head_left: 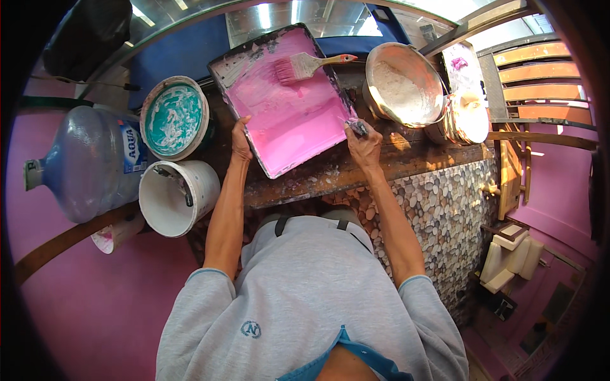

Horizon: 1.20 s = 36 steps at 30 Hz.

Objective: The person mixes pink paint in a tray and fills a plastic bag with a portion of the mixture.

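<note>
A black-rimmed paint tray (289, 149) coated with pink paint lies tilted across the wooden bench in front of me. My left hand (241, 138) is closed on its left edge, thumb over the rim. On the opposite edge, my right hand (365, 145) is closed at the near right side; a small dark, paint-smeared thing shows by its fingers, too unclear to name. Across the far part of the tray rests a paintbrush (305, 67), its bristles pink and its wooden handle tipped red, sticking out over the right rim. Neither hand touches the brush.
Left of the tray stand a bucket of teal paint (175, 117), a white bucket (168, 202) with a dark-handled tool inside, and a large water bottle (95, 162) on its side. To the right are a bucket with whitish residue (400, 82) and a paint-stained container (467, 117).
</note>
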Motion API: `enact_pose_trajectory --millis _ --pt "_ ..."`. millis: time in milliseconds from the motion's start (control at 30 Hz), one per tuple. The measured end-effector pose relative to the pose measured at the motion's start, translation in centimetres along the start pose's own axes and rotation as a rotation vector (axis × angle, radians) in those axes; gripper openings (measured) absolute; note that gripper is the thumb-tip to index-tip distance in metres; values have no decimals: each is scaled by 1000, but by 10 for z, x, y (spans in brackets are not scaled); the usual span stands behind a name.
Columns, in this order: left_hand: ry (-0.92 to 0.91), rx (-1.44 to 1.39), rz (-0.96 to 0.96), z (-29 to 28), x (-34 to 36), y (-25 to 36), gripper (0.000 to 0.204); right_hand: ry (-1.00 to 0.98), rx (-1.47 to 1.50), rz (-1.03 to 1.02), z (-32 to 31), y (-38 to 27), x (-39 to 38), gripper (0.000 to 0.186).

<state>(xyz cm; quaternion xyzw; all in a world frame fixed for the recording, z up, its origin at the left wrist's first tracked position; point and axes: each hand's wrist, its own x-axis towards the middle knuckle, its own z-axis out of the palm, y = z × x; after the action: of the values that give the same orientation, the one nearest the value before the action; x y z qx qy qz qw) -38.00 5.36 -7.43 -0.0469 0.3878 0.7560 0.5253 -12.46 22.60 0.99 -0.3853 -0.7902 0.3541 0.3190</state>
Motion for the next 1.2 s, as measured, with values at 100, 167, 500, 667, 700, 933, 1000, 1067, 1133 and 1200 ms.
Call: enact_pose_trajectory --millis 100,167,500,667,700,933,1000,1067,1133,1200 --pt "45 8 57 8 -7 -2 34 -15 30 44 -1 -1 1 20" --pt "51 -8 57 17 -11 -1 34 2 62 74 -1 2 4 20" --pt "74 26 67 18 -23 3 35 -24 26 87 0 -7 9 19" --pt "112 42 76 20 -27 3 33 -94 5 88 5 -22 2 21" --pt "106 40 72 15 -25 1 33 -111 0 73 6 -29 -1 21" --pt "119 30 83 6 -16 -6 30 -151 22 -1 25 -46 -21 18" --pt "140 42 96 9 -18 -6 31 -173 40 13 31 -53 -28 18" --pt "135 40 89 11 -20 -6 31 -145 96 -30 38 -56 -36 18" --pt "135 38 84 11 -20 -6 31 -152 92 -59 41 -68 -43 19" --pt "118 25 99 10 -20 -6 33 -147 50 -167 45 -75 -51 18"
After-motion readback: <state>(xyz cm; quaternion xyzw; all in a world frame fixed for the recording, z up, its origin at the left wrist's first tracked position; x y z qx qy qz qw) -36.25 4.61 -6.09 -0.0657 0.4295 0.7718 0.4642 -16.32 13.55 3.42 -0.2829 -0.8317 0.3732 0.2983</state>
